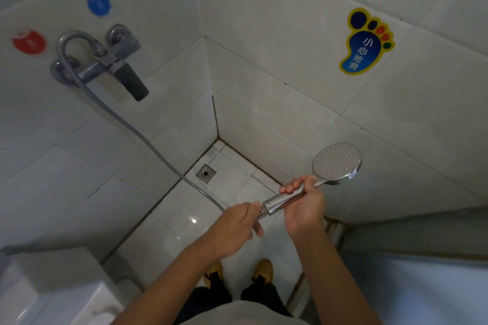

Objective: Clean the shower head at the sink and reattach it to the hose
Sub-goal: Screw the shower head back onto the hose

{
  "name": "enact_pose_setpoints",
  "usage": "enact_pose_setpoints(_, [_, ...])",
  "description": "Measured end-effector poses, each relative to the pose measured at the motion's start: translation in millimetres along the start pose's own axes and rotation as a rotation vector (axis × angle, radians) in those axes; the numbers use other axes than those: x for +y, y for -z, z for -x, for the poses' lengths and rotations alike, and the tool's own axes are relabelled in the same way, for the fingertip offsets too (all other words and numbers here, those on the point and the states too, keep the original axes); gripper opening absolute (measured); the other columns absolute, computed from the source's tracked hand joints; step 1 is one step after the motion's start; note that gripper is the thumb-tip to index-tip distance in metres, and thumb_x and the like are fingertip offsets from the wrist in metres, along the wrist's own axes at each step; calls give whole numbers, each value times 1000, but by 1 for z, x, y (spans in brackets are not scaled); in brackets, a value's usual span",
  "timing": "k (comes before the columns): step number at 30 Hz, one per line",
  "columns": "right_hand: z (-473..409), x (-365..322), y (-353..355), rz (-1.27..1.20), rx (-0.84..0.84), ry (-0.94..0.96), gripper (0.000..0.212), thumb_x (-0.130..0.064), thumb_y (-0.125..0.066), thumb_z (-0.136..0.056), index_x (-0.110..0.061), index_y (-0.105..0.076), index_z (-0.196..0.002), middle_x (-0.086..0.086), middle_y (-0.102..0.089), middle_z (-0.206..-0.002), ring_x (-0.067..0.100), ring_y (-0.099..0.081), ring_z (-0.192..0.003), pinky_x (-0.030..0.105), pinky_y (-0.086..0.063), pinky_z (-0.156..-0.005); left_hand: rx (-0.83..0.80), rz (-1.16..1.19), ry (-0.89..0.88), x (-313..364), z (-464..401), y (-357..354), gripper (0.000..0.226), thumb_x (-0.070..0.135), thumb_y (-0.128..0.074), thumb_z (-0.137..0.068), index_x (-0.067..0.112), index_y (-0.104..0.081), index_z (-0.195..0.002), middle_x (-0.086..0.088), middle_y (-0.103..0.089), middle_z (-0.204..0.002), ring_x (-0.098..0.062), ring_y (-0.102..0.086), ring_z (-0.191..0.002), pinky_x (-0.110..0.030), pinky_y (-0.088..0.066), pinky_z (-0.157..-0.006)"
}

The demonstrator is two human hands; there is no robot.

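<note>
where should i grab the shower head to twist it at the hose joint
Grip the shower head by the middle of its straight chrome handle, coming from the side with fingers wrapped round it, as the right hand does. The round face is too wide. The left hand pinches the hose end.

Dim, even, cool-toned illumination; specular glare on floor tile [194, 220]; wide-angle edge distortion; soft focus at periphery.
</note>
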State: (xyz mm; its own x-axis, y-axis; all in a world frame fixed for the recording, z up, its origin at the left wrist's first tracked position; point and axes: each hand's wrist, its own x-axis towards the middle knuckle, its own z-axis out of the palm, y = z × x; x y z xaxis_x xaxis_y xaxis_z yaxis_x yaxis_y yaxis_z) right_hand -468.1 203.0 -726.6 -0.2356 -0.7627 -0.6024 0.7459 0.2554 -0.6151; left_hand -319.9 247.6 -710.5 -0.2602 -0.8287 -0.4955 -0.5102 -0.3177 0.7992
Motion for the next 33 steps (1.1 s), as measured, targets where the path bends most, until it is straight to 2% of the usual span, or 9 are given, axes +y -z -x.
enact_pose_setpoints(2, [1, 2, -1, 5, 8, -5, 28, -23, -33, -106, -13, -45, -83, 4, -44, -68, 17, -44, -57, 35, -47, -69, -55, 14, 9, -1, -4, 9, 37, 31, -34, -105, 11, -65, -105, 2, -72, -79, -2, -56, -61, -24, -48, -65])
enact_pose_setpoints(4, [1, 2, -3, -15, 14, -6, 29, -23, -33, -106, -13, -45, -82, 3, -44, -67, 17, -44, -57, 35, -47, -68, -18, 14, -10, -3, -6, 14, 30, 29, -43, -102, 11, -67, -99, 6, -71, -76, 4, -56, -57, -20, -49, -61])
enact_pose_setpoints(10, [-3, -1, -8, -68, 51, -18, 28, -20, -33, -107, -13, -43, -82, 2, -44, -64, 15, -44, -52, 32, -47, -61, 275, -123, -169, -8, 0, -2, 18, 31, -59, -95, 19, -69, -103, 9, -68, -80, -1, -59, -67, -12, -46, -60])
enact_pose_setpoints(14, [-6, -3, -9, -60, 78, -28, 26, -18, -33, -106, -14, -42, -81, 2, -42, -64, 15, -42, -51, 32, -46, -60, 387, -281, -290, -13, 2, -15, 24, 38, -50, -97, 20, -65, -104, 10, -61, -81, -3, -53, -69, -11, -39, -60])
enact_pose_setpoints(16, [-4, -4, -9, -39, 65, -30, 26, -18, -35, -105, -13, -42, -81, 1, -43, -62, 15, -42, -50, 32, -46, -60, 314, -232, -229, -11, 3, -16, 27, 39, -41, -101, 19, -59, -104, 11, -55, -76, -2, -49, -64, -12, -39, -56])
enact_pose_setpoints(19, [-1, -5, -6, -27, 47, -30, 27, -21, -35, -106, -13, -45, -82, 1, -43, -62, 14, -42, -48, 31, -45, -58, 92, -179, -107, -5, -1, -8, 37, 36, -32, -104, 13, -60, -105, 12, -49, -69, -1, -45, -56, -13, -34, -49])
enact_pose_setpoints(24, [0, -3, -6, -22, 14, -28, 28, -21, -34, -106, -14, -43, -81, 1, -42, -63, 14, -41, -50, 31, -44, -59, -165, 93, 90, -3, -11, 11, 49, 47, -32, -102, 17, -65, -84, 9, -49, -61, -9, -44, -55, -27, -36, -59])
enact_pose_setpoints(28, [-2, -3, -5, -17, -9, -30, 26, -24, -34, -107, -14, -44, -84, 0, -42, -64, 13, -41, -50, 31, -44, -59, -402, 279, 127, -4, -13, 25, 54, 43, -32, -104, 3, -68, -107, 4, -52, -60, -10, -41, -52, -26, -34, -55])
enact_pose_setpoints(33, [-5, -5, -4, -22, -14, -10, 29, -24, -34, -107, -13, -44, -82, 1, -42, -64, 14, -41, -50, 31, -46, -58, -337, 252, 94, -6, -9, 25, 39, 40, -38, -103, 19, -69, -112, 7, -55, -68, -22, -40, -63, -27, -34, -60])
